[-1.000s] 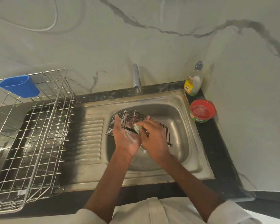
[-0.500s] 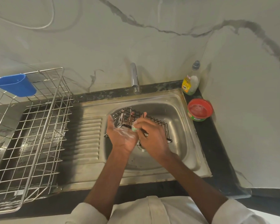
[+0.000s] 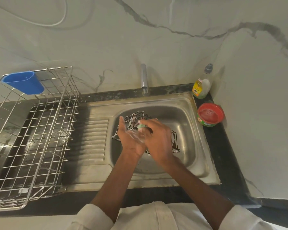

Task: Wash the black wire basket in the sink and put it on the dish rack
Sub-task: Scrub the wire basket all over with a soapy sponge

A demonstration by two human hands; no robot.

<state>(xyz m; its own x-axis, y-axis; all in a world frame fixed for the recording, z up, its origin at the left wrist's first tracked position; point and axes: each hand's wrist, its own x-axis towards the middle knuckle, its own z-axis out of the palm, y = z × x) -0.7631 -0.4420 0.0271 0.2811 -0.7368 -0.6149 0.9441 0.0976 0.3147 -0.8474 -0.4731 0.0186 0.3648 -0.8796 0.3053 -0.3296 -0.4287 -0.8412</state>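
In the sink (image 3: 186,113), black wire basket (image 3: 136,117)

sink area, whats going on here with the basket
A person is scrubbing a black wire basket in the sink. The left hand, soapy and with fingers straight, steadies it, while the right hand grips a green scrubber against the wires. No water shows at the tap. The dish rack to the left holds only a blue cup; the basket is not there yet.

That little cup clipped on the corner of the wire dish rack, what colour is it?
Plain blue. The cup hangs on the dish rack, clearest in the head view.
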